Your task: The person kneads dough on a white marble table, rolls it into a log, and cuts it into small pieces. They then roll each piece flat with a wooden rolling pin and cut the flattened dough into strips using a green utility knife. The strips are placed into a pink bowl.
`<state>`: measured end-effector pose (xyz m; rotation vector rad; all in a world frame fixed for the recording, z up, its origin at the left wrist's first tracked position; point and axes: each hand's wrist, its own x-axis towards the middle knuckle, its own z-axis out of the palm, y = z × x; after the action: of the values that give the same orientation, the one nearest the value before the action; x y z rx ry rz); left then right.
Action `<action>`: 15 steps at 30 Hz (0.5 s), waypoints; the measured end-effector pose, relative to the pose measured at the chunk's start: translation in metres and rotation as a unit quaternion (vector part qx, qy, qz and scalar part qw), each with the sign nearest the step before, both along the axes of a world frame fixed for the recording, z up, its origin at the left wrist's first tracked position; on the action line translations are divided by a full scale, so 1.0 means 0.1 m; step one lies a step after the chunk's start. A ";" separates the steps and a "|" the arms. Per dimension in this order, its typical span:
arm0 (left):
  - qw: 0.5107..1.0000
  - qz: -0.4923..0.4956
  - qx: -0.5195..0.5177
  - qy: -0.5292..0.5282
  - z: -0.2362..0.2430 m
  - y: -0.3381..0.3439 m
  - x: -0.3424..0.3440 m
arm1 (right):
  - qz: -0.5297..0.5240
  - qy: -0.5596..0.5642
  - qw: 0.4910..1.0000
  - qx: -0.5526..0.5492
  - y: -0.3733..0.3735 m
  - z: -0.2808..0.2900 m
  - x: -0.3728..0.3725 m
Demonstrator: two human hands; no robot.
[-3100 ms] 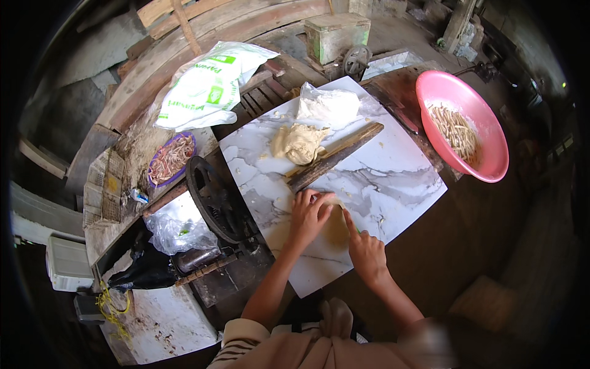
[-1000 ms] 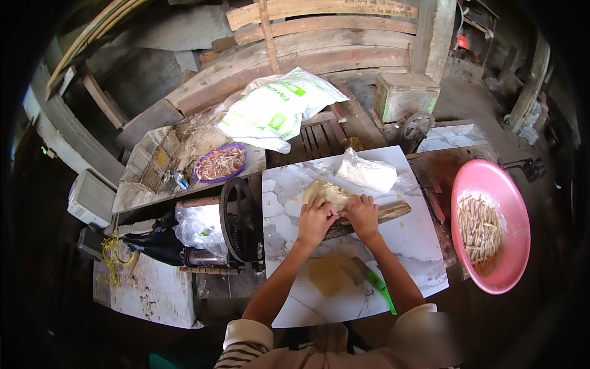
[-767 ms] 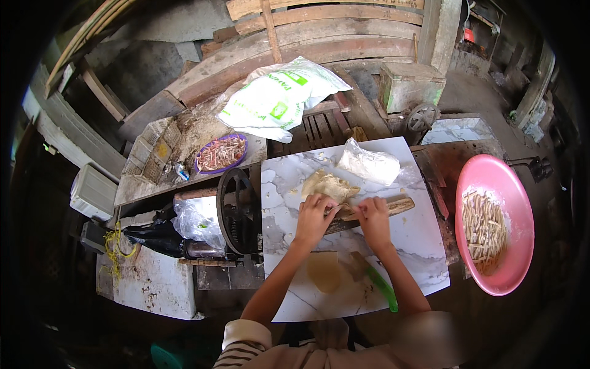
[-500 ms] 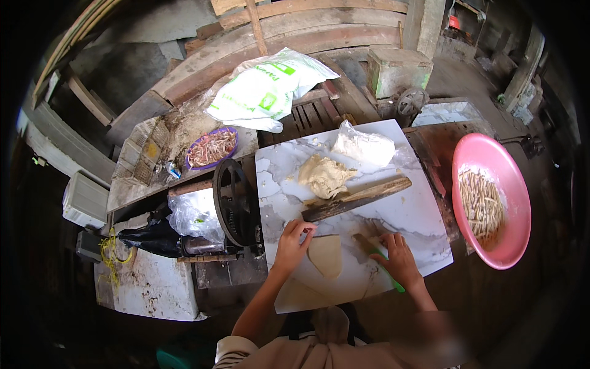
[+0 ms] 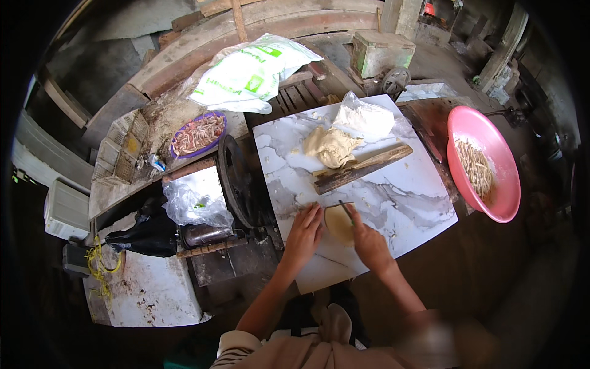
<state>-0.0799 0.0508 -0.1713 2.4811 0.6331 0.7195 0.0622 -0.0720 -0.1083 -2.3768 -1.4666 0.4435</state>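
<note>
Hands have come back from the dough heap (image 5: 330,146) and wooden board (image 5: 362,168) at the far side to the near edge of the marble worktop (image 5: 412,197). Both now flank a small flat dough piece (image 5: 339,222): left hand (image 5: 303,229) lies open with fingers loosely apart beside it, right hand (image 5: 367,238) presses its edge, a thin blade-like tool seemingly in its grip. Hand-cranked machine (image 5: 236,181) stands left; pink basin (image 5: 482,161) of strips sits right, well apart.

right hand (image 5: 369,243) hiding part of flat dough piece (image 5: 337,222), blurred lap below
</note>
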 end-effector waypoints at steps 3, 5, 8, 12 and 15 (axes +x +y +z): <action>0.999 -0.006 0.019 0.039 -0.07 -0.05 -0.04 | 0.013 -0.047 0.998 -0.037 0.10 -0.03 -0.24; 1.000 -0.005 -0.002 0.028 -0.08 -0.08 -0.04 | 0.009 -0.079 0.996 -0.047 0.14 -0.03 -0.33; 1.000 0.005 -0.020 0.017 -0.10 -0.09 -0.06 | 0.006 -0.109 0.992 -0.055 0.21 -0.01 -0.42; 0.999 0.006 -0.038 0.000 -0.13 -0.11 -0.03 | 0.034 -0.163 0.984 -0.058 0.18 -0.09 -0.43; 0.999 0.010 -0.039 -0.010 -0.15 -0.12 -0.02 | 0.025 -0.148 0.987 -0.061 0.20 -0.11 -0.45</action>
<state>-0.0823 0.0384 -0.1861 2.3968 0.6660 0.7120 0.0172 -0.0523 -0.1196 -2.5957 -1.6718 0.2018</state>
